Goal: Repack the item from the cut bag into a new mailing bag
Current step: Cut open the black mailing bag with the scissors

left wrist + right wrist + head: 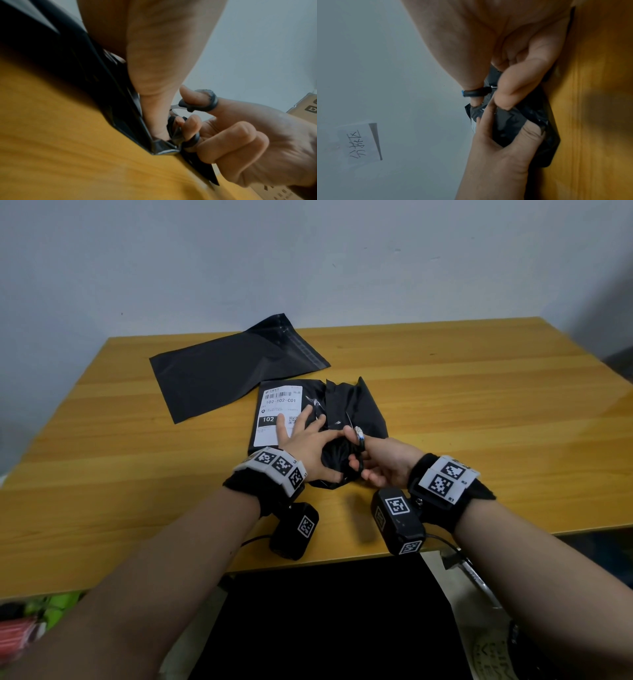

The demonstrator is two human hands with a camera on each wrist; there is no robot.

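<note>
On the wooden table [479, 412] we have the labelled black bag [346, 405] lying flat in front of us, its white shipping label [279, 409] facing up on its left half. Our left hand [308, 446] rests on the bag's near left part, fingers spread over the label's edge and the thumb hooked around the crumpled near end, pinning it down. Our right hand [383, 460] sits just right of that end, touching the left hand, with thumb and fingers through the black loops of a pair of scissors [358, 445]; the blades lie against the bag, mostly hidden. The new mailing bag [219, 374], flat and black, lies behind and left, just beside the labelled one.
</note>
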